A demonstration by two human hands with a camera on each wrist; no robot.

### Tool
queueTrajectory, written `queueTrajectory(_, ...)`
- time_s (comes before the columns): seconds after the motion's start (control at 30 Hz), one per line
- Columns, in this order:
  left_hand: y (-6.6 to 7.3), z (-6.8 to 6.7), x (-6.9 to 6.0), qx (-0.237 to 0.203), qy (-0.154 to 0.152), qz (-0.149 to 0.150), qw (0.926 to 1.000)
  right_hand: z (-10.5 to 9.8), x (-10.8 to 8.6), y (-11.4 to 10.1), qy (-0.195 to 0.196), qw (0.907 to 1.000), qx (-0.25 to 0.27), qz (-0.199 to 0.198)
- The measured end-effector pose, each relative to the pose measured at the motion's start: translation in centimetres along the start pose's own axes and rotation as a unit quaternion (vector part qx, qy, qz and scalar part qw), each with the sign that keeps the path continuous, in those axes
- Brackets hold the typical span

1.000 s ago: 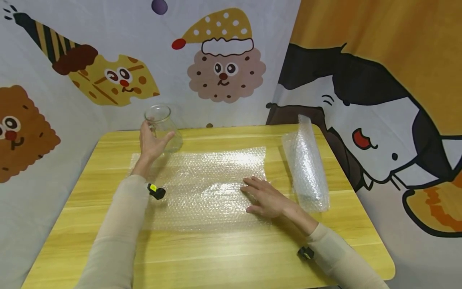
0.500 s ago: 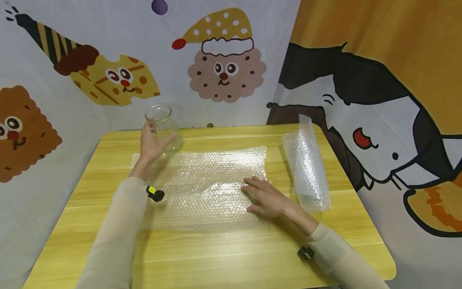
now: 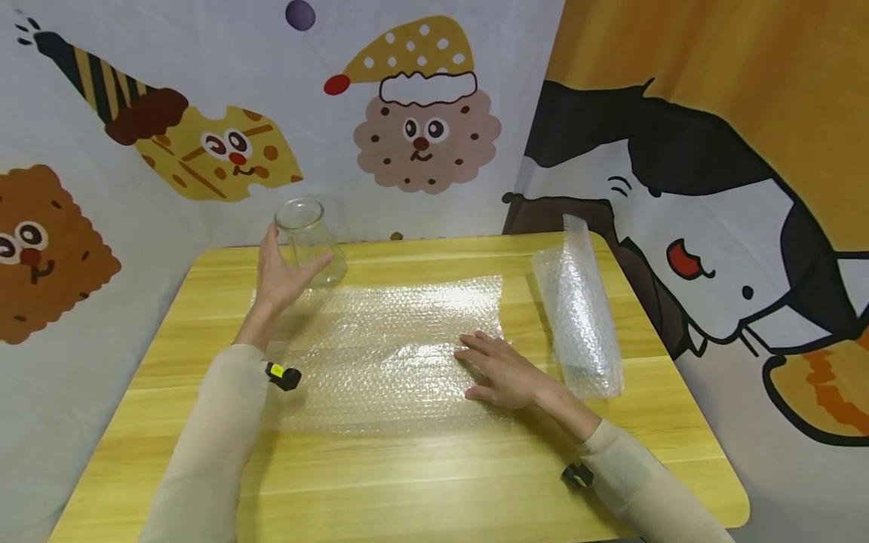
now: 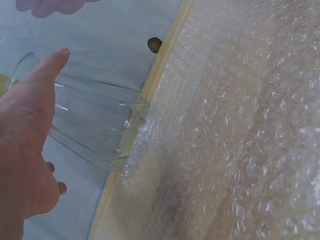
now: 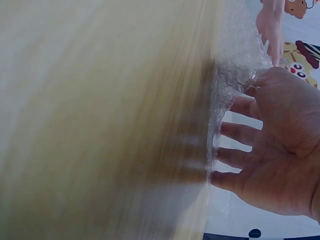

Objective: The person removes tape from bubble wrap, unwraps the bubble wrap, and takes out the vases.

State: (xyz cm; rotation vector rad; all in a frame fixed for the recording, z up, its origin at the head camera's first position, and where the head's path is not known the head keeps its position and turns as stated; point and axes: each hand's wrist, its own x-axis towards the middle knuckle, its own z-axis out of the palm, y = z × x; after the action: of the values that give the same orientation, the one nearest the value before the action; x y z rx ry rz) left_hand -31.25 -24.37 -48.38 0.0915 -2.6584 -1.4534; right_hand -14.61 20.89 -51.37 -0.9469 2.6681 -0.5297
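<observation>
A clear glass jug [image 3: 315, 245] stands upright at the back left of the table, just behind a flat sheet of bubble wrap [image 3: 380, 354]. My left hand [image 3: 277, 275] is at the jug's left side, thumb stretched across its front and fingers extended upward. In the left wrist view the thumb lies before the glass [image 4: 90, 110]; whether the fingers touch it is hard to tell. My right hand [image 3: 501, 371] rests on the sheet's right edge with fingers spread. The right wrist view shows its fingertips [image 5: 220, 179] touching the bubble wrap [image 5: 225, 90].
A roll of bubble wrap [image 3: 585, 324] lies on the right part of the wooden table [image 3: 421, 483], close to my right hand. Behind the table hangs a printed cloth [image 3: 251, 45] with cartoon figures.
My left hand has loosened at the jug, its fingers straightening, and its wrist has shifted slightly left and toward me. The jug and my right hand look unmoved.
</observation>
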Motion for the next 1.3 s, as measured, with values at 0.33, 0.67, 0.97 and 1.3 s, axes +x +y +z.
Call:
queueTrajectory(0.33, -0.2, -1.4, -1.8, 0.044, 0.001, 0.014, 0.9989, -0.2, -0.1, -0.2, 0.0, 1.0, 0.003, 0.0)
queueTrajectory(0.67, -0.5, -2.8, -4.3, 0.081, -0.007, 0.078, 0.9936, -0.2, -0.1, -0.2, 0.002, 1.0, 0.004, 0.0)
queueTrajectory(0.97, 0.7, -2.8, -6.9, 0.121, -0.025, 0.137, 0.9828, -0.2, -0.1, -0.3, -0.002, 1.0, 0.001, 0.001)
queueTrajectory(1.3, 1.4, -0.9, -10.7, 0.179, -0.091, 0.183, 0.9624, -0.3, -0.2, -0.3, 0.001, 1.0, 0.002, 0.002)
